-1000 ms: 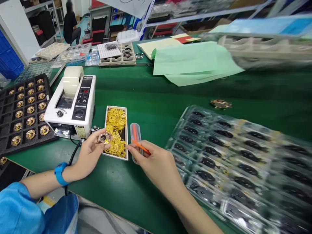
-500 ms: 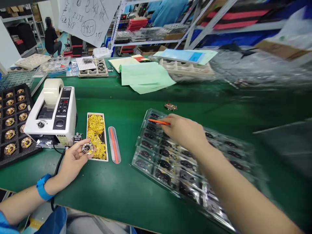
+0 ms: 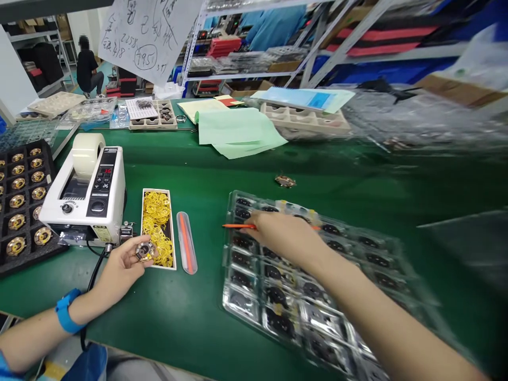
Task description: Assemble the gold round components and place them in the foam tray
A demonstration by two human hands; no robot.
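Note:
My left hand [image 3: 121, 262] is closed on a small round gold and black part [image 3: 143, 251], held just in front of a narrow box of yellow rings [image 3: 157, 226]. My right hand [image 3: 283, 237] pinches a thin orange stick [image 3: 238, 226] that points left, and rests over the near left end of a clear plastic tray [image 3: 278, 296] of round black parts. A clear tube with an orange stick inside [image 3: 186, 247] lies between the box and the tray.
A white tape dispenser [image 3: 85, 190] stands at the left beside a black foam tray of gold parts [image 3: 18, 203]. One loose round part [image 3: 284, 181] lies behind the clear tray. Green paper sheets [image 3: 238, 129] and beige trays [image 3: 304, 119] sit further back. A person crouches far off.
My right hand moved with the orange stick from beside the ring box to the clear tray, then drew slightly nearer. The view swung right. My left hand kept holding the round part.

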